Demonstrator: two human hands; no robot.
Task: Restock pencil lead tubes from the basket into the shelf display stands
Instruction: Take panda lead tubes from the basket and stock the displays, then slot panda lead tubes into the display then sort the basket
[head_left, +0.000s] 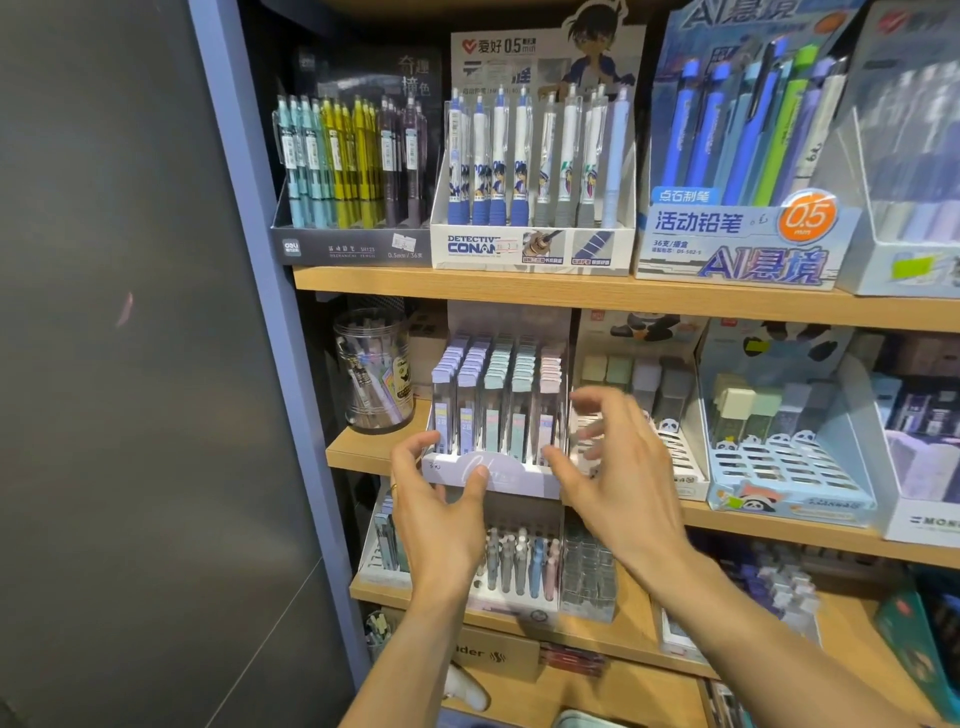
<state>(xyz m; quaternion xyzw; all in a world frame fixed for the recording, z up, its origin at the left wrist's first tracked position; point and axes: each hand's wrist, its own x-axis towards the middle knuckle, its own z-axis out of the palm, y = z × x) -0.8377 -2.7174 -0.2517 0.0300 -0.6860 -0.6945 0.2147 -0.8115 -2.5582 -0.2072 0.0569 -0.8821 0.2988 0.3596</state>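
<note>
Your left hand (441, 499) grips the front left corner of the lead tube display stand (496, 475), thumb pressed on its white front lip and fingers curled round the left side; your right hand (618, 462) is at the stand's right front corner, fingers spread and loosely bent, blurred, so you cannot tell whether they touch the stand or only hover beside it. The lead tubes (498, 395) stand upright in the stand in neat rows, long axes vertical, lilac caps to the left, pale green in the middle, pink to the right; they lie just behind and above your fingertips. The stand looks full, so the step in hand is likely seating or squaring it on the wooden shelf (358, 447), whose edge its front overhangs. Left hand is the nearer and has the firmer hold. Right of the stand, touching or nearly so, sits a panda-marked stand (680, 457) with many bare slots, likely the next to fill. Left of the stand a clear round jar (374, 369) stands close, so room to shift that way is tight. Above the stand, pen boxes (535, 176) fill the upper shelf. The basket is not in view
</note>
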